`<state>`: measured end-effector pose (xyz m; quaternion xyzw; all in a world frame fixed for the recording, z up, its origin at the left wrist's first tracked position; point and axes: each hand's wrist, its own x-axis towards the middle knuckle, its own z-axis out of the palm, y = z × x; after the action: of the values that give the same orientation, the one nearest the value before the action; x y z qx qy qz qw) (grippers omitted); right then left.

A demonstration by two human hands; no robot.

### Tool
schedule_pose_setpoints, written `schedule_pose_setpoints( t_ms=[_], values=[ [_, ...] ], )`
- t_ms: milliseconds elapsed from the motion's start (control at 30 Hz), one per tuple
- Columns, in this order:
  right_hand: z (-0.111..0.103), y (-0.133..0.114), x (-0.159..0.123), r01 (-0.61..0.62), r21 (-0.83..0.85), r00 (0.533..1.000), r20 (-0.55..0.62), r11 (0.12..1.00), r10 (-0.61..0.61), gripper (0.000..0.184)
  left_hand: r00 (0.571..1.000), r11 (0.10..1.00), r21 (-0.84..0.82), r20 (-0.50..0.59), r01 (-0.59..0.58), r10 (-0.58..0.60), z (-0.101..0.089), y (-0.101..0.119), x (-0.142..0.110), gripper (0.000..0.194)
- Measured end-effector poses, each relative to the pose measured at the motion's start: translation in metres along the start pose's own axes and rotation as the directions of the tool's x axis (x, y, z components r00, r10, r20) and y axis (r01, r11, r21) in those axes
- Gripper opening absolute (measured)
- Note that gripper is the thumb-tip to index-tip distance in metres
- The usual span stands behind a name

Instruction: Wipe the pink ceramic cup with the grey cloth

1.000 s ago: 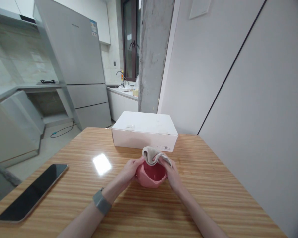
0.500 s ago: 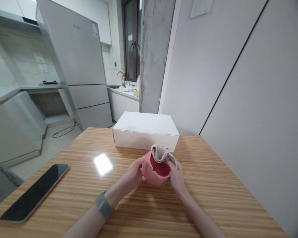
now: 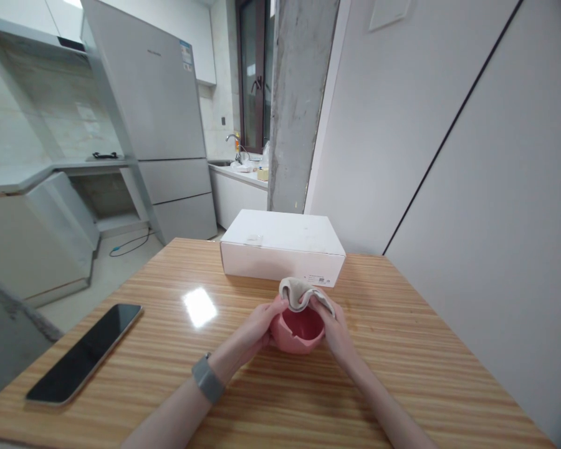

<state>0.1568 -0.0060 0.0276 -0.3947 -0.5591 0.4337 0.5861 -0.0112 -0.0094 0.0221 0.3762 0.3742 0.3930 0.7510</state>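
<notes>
A pink bowl [image 3: 293, 342] with a notched rim is held just above the table, its opening facing up and toward me. My left hand [image 3: 258, 327] grips its left side, thumb up on the rim by the cloth, fingers partly hidden beneath. A beige-grey cloth [image 3: 295, 290] is folded over the bowl's far rim. My right hand [image 3: 334, 327] pinches the cloth at the right rim, with the thumb on top and the palm against the bowl's side. Its other fingers are hidden behind the bowl.
Behind the bowl, a closed white box [image 3: 280, 240] stands on the wood-grain table [image 3: 393, 349]. A dark-screened phone [image 3: 86, 355] lies at the table's left. Beyond are a fridge [image 3: 156, 100], a sink tap [image 3: 236, 144] and a concrete pillar [image 3: 297, 106]; a white wall borders the right.
My left thumb has moved up onto the rim near the cloth. The bowl has tilted a little and sits slightly lower. The whole view has shifted, so the surroundings appear farther right.
</notes>
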Motion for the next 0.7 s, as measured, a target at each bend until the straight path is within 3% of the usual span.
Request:
schedule_pose_setpoints(
  t_ms=[200,300,400,533,700],
  values=[
    [0.010,0.010,-0.001,-0.047,0.021,0.983,-0.174,0.999,0.050,0.037,0.991,0.987,-0.095,-0.030,-0.131,0.129,0.009,0.001,0.000,0.048],
    [0.019,0.017,-0.005,-0.012,0.039,0.957,-0.288,0.999,0.023,0.036,0.975,0.964,-0.154,-0.075,-0.217,0.207,0.016,-0.004,-0.001,0.050],
    [0.021,0.021,-0.008,0.002,0.047,0.936,-0.351,0.999,0.014,0.035,0.966,0.950,-0.173,-0.039,-0.260,0.257,0.019,-0.010,-0.002,0.053],
    [0.009,0.020,-0.006,-0.066,0.104,0.921,-0.377,0.992,0.101,0.035,0.991,0.975,-0.177,0.008,-0.134,0.137,0.013,-0.007,-0.002,0.053],
    [0.001,0.012,-0.002,-0.105,0.121,0.962,-0.239,0.987,0.131,0.036,0.992,0.984,-0.174,0.120,0.044,-0.024,0.004,0.000,-0.004,0.060]
  ],
)
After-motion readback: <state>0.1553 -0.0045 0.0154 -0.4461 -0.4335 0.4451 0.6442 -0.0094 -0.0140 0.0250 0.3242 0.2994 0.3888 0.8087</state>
